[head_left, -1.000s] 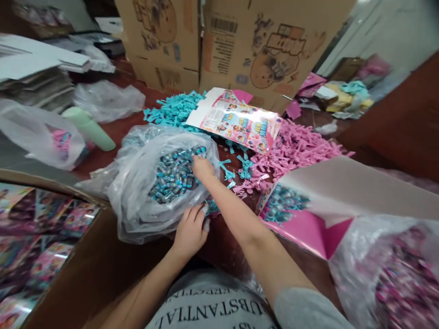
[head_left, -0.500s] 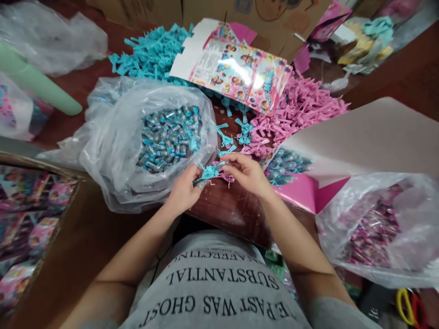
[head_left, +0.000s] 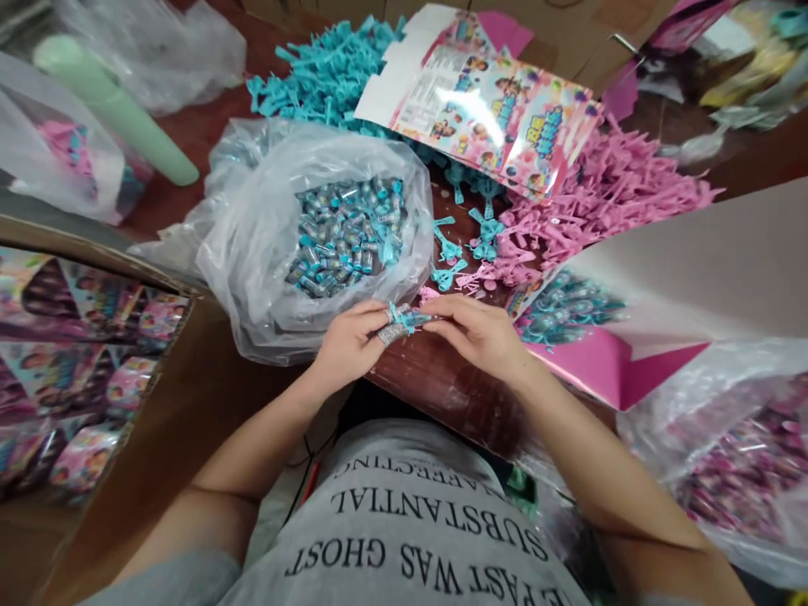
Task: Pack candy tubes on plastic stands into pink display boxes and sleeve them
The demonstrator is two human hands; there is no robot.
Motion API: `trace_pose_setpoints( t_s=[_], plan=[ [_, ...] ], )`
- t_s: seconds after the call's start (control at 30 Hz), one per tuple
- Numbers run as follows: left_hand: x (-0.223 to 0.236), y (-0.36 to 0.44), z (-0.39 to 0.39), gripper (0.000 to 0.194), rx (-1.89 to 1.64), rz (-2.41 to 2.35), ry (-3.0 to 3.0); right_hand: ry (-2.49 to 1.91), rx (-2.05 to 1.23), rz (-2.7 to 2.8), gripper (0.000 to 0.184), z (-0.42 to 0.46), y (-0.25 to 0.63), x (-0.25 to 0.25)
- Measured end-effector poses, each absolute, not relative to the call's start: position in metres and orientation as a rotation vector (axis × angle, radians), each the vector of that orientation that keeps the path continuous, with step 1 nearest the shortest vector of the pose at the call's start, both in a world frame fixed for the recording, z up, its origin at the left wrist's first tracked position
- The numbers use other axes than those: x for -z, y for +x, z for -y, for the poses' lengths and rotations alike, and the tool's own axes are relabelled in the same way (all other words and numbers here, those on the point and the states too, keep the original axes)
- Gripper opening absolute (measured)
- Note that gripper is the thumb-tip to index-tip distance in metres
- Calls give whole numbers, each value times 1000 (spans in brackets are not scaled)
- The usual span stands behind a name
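Note:
Between my two hands is a small turquoise plastic piece [head_left: 410, 319], held over the near edge of the dark red table [head_left: 435, 379]. My left hand [head_left: 354, 343] closes around its left end, with silvery wrapping on one finger. The fingertips of my right hand [head_left: 476, 335] pinch its other end. Just beyond my left hand stands a clear plastic bag [head_left: 252, 278] of small capped vials [head_left: 344, 240]. Several loose turquoise pieces [head_left: 448, 244] lie past my fingers. To the right, assembled turquoise pieces [head_left: 568, 307] fill an open box with a pink flap [head_left: 587, 370].
Behind lie a turquoise heap [head_left: 328, 76], a pink heap [head_left: 619, 185] and printed cards [head_left: 486, 109]. A bag of pink pieces [head_left: 745, 471] sits at right. At left are a cardboard box [head_left: 170, 404] with printed packs and a pale green tube [head_left: 119, 109].
My hands have come closer together on the turquoise piece, and the clear part my right fingers held now meets it. The whole view has shifted, with the table's things appearing farther right.

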State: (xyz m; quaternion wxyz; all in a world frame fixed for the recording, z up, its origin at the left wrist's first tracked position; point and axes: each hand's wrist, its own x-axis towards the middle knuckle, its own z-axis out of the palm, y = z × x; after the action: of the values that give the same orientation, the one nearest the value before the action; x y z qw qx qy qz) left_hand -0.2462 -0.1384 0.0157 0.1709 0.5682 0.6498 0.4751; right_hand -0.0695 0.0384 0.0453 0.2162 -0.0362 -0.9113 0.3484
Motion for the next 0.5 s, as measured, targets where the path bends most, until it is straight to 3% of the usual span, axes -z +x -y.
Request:
trace_pose_setpoints(
  t_s=[0.17, 0.33, 0.4, 0.5],
  plan=[
    [-11, -251, 155, 29, -1225, -2113, 1952, -175, -1081, 2567, 30, -23, -82, -46],
    [-7, -266, 174, 26, -1163, -2228, 1895, -595, -1647, 2665, 68, -22, -118, -38],
    [-3, -274, 181, 19, -1274, -2235, 1617, -685, -1488, 2773, 69, -28, -147, -37],
    [3, -283, 188, 26, -1453, -2118, 1053, -803, -802, 3022, 54, -34, -198, -39]
  ],
)
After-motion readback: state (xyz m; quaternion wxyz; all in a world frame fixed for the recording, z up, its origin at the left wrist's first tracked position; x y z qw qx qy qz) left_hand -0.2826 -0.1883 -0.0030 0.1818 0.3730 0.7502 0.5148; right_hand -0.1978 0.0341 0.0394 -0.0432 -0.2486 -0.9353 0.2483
